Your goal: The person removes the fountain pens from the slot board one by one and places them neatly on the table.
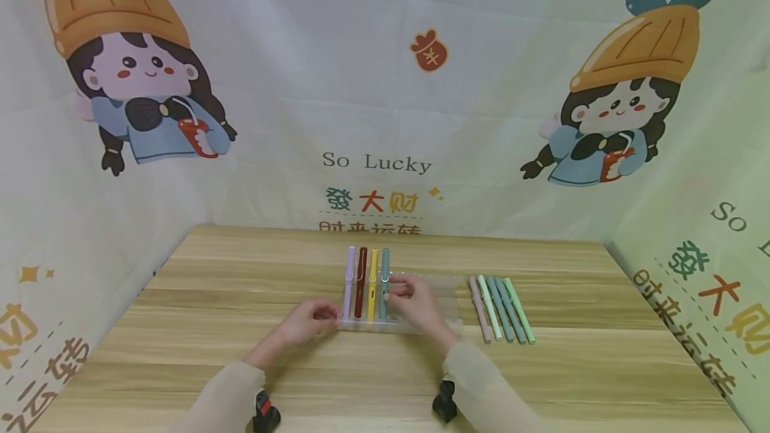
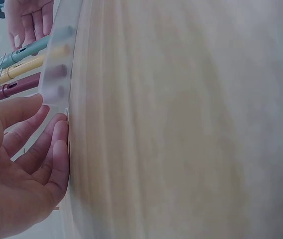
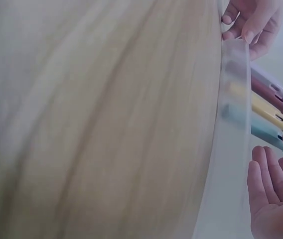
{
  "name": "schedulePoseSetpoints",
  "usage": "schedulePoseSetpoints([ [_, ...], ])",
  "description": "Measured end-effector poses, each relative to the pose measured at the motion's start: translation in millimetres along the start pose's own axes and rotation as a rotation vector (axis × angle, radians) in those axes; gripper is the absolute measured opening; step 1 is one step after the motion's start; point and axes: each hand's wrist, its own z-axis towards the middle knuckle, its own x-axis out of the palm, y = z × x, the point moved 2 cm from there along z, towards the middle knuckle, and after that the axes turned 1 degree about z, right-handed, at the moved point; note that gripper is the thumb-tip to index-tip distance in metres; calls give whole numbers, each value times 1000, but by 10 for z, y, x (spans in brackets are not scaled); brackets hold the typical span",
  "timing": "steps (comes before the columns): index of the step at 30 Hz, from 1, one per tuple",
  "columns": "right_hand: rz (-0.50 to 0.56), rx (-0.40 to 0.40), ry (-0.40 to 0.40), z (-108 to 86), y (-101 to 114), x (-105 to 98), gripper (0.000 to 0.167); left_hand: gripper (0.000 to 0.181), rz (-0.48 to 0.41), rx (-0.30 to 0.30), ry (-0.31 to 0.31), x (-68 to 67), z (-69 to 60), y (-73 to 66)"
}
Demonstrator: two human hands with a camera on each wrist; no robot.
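A clear plastic pen tray [image 1: 445,299] lies on the table, with lilac [image 1: 348,286], dark red [image 1: 361,286], yellow [image 1: 372,286] and teal [image 1: 386,262] pens side by side at its left. Their lower ends sit behind the tray's frosted front strip [image 3: 231,164]. My left hand [image 1: 309,321] pinches the tray's front left corner between thumb and fingers. My right hand [image 1: 415,301] is at the teal pen's right side, its thumb touching the barrel. In the right wrist view that hand's other fingers [image 3: 271,179] extend nearly straight, apart from the thumb.
Right of the tray several capped pens lie in a slanted row: a mauve pen [image 1: 479,309], a pale mint pen [image 1: 490,309], teal pens [image 1: 504,309] and a green pen [image 1: 520,311]. A printed cloth backdrop [image 1: 373,105] stands behind the wooden table [image 1: 252,262].
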Motion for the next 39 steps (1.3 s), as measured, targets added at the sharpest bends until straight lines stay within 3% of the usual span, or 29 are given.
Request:
schedulePoseSetpoints([
  [10,61,-5,-30,-15,25,78,31,18,24,5,6,-3,12,5],
  [27,56,-14,-41,-11,48,89,33,16,47,9,11,-3,24,38],
  [39,36,-31,-95,6,116,39,31,17,24,16,12,-4,19,26],
])
